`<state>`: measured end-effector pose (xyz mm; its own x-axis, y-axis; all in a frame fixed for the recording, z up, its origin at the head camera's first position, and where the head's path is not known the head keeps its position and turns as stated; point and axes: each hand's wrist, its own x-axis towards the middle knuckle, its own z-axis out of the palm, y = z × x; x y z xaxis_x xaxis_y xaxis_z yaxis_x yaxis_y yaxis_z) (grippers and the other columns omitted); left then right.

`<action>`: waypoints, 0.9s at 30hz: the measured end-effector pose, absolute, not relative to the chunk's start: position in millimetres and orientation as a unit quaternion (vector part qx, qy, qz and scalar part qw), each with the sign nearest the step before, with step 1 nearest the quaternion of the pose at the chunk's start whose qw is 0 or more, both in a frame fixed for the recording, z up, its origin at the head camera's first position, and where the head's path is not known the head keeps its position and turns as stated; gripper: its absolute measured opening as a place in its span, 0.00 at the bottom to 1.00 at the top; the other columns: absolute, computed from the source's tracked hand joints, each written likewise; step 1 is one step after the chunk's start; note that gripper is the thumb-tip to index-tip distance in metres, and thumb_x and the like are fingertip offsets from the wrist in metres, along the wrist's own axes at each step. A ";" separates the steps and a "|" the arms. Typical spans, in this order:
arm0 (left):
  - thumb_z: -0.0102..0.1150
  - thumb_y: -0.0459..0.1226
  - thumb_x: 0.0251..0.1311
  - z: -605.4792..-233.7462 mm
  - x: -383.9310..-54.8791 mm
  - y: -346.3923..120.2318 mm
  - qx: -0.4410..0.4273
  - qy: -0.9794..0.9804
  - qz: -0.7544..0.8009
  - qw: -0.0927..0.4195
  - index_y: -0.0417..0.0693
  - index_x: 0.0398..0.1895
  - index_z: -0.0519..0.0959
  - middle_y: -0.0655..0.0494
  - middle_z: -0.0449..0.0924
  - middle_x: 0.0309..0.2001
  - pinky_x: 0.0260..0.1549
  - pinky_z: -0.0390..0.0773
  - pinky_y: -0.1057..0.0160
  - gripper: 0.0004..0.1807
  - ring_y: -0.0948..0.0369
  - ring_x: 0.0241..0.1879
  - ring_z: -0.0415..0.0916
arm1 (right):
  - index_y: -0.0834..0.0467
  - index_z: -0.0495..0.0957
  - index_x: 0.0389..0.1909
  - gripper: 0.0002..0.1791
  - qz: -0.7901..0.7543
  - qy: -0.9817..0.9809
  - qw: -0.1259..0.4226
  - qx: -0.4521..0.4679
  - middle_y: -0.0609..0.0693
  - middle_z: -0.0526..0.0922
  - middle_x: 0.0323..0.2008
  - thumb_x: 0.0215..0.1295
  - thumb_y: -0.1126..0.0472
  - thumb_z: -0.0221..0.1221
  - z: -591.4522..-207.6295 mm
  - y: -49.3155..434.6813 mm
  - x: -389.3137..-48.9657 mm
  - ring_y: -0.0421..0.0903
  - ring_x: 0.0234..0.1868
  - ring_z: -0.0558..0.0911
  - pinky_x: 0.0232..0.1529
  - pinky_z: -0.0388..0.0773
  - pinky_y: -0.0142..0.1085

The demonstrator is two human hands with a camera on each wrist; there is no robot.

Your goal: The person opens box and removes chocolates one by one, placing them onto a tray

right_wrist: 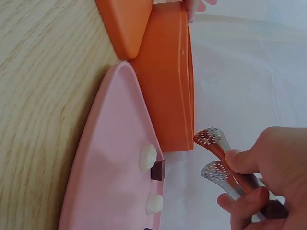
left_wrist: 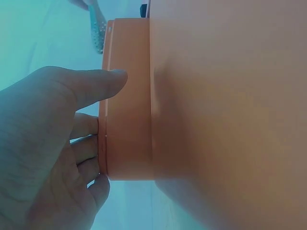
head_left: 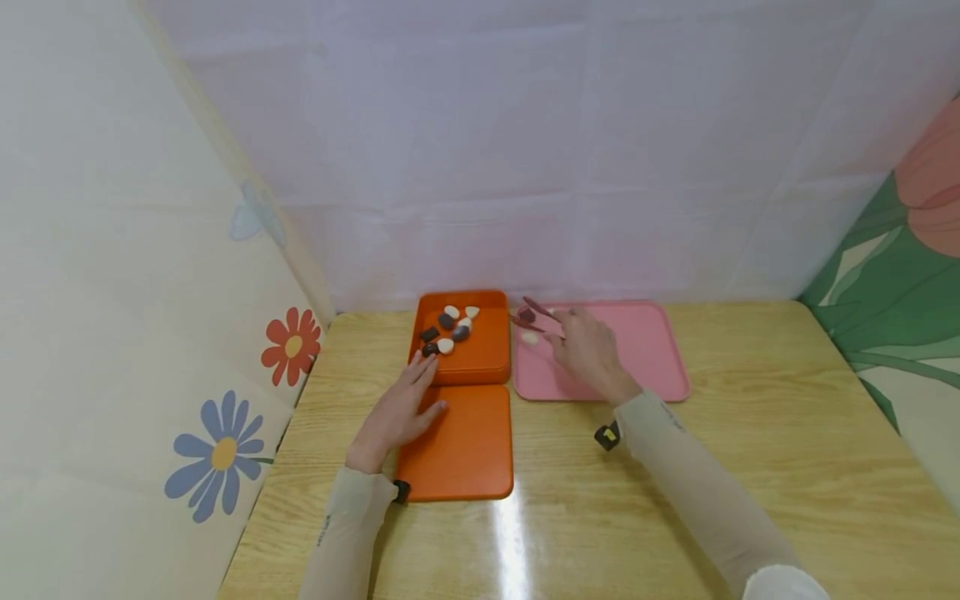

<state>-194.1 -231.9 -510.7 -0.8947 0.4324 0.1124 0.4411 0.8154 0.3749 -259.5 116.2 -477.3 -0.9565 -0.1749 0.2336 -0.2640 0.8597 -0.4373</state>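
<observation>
My right hand (head_left: 588,348) grips metal tongs (right_wrist: 225,165) with perforated ends. Their two tips stand apart above the left part of a pink tray (head_left: 637,354), with nothing seen between them. Below, the tray carries a dark chocolate-like piece (right_wrist: 158,170) and white pieces (right_wrist: 147,157). My left hand (head_left: 396,414) rests with its fingers stretched along the front left rim of an orange box (head_left: 487,333), thumb apart. Inside that box lie several white (head_left: 446,346) and dark pieces (head_left: 430,332); the left wrist view shows only its outer wall (left_wrist: 129,120).
An orange lid-like panel (head_left: 461,450) lies directly in front of the box, beneath my left wrist. The wooden table (head_left: 562,517) ends at a pale cloth backdrop (head_left: 525,167). A flower-printed wall (head_left: 187,333) stands to the left, another (head_left: 900,250) to the right.
</observation>
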 end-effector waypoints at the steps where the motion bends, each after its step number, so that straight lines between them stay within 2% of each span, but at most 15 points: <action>1: 0.67 0.44 0.74 -510.7 -194.0 -232.0 -0.230 -0.953 -0.200 0.011 0.33 0.83 0.60 0.39 0.58 0.84 0.77 0.63 0.37 0.43 0.40 0.85 0.48 | 0.60 0.84 0.63 0.23 0.246 -0.958 0.092 0.115 0.59 0.85 0.49 0.75 0.51 0.66 -476.4 115.3 -260.2 0.53 0.35 0.83 0.30 0.83 0.47; 7: 0.67 0.44 0.74 -511.4 -194.0 -232.1 -0.228 -0.953 -0.198 0.011 0.33 0.83 0.59 0.39 0.57 0.84 0.77 0.62 0.37 0.44 0.40 0.85 0.47 | 0.54 0.84 0.64 0.24 0.289 -0.948 0.062 0.115 0.56 0.86 0.47 0.75 0.46 0.64 -473.1 109.4 -264.7 0.51 0.36 0.81 0.29 0.80 0.42; 13: 0.67 0.44 0.73 -512.6 -195.1 -232.5 -0.226 -0.953 -0.200 0.011 0.34 0.83 0.59 0.40 0.57 0.84 0.78 0.62 0.38 0.44 0.41 0.85 0.47 | 0.45 0.86 0.60 0.23 0.287 -0.949 0.042 0.122 0.48 0.86 0.39 0.71 0.38 0.67 -471.6 99.8 -270.4 0.47 0.33 0.80 0.25 0.77 0.38; 19: 0.67 0.44 0.74 -512.4 -195.7 -232.6 -0.231 -0.952 -0.198 0.014 0.33 0.83 0.59 0.39 0.58 0.83 0.78 0.62 0.38 0.43 0.40 0.85 0.48 | 0.50 0.86 0.62 0.25 0.296 -0.944 0.030 0.144 0.45 0.85 0.32 0.72 0.41 0.68 -472.1 87.9 -275.4 0.44 0.25 0.77 0.19 0.71 0.35; 23: 0.66 0.45 0.74 -512.2 -196.2 -232.3 -0.228 -0.953 -0.200 0.005 0.34 0.83 0.59 0.39 0.57 0.84 0.79 0.60 0.38 0.43 0.41 0.85 0.47 | 0.53 0.85 0.61 0.23 0.295 -0.942 0.024 0.155 0.46 0.87 0.32 0.72 0.44 0.68 -473.0 80.4 -277.8 0.43 0.23 0.76 0.18 0.71 0.35; 27: 0.66 0.45 0.75 -513.2 -196.4 -232.9 -0.227 -0.953 -0.200 0.004 0.34 0.83 0.59 0.39 0.57 0.84 0.79 0.60 0.38 0.43 0.41 0.85 0.46 | 0.54 0.86 0.62 0.24 0.269 -0.946 0.041 0.174 0.47 0.88 0.33 0.73 0.45 0.68 -473.3 73.5 -280.6 0.42 0.21 0.76 0.18 0.70 0.33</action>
<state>-196.4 -232.9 -513.2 -0.8970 0.4307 0.0991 0.4342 0.8170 0.3794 -280.6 73.5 -473.3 -0.9362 -0.3072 0.1708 -0.3511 0.7944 -0.4955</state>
